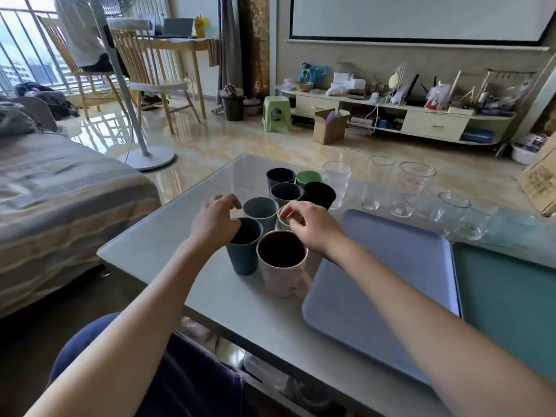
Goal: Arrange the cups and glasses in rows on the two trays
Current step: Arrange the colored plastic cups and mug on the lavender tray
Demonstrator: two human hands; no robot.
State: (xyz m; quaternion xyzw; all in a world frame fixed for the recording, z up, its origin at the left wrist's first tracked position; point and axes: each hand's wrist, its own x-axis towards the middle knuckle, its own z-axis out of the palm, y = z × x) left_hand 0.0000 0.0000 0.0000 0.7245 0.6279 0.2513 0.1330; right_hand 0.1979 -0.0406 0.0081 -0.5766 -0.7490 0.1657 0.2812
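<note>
Several coloured cups stand bunched on the left of the glass table (pixel 156 248): a pink mug (pixel 281 272) nearest, a teal cup (pixel 243 258), a grey cup (pixel 260 208), and dark ones (pixel 320 194) and a green one (pixel 308 176) behind. My left hand (pixel 215 219) hovers over the teal cup's rim, fingers loosely curled and holding nothing. My right hand (pixel 310 224) reaches over a pale cup (pixel 282 221) that it mostly hides, fingertips curved down at the rim without a clear grip. A lavender tray (pixel 391 266) and a teal tray (pixel 505 296) lie empty on the right.
Several clear glasses, tall (pixel 412 188) and short (pixel 471 225), stand in a loose line behind the trays near the table's far edge. A sofa (pixel 60 200) is at the left, and a fan stand (pixel 147 158) is on the floor beyond.
</note>
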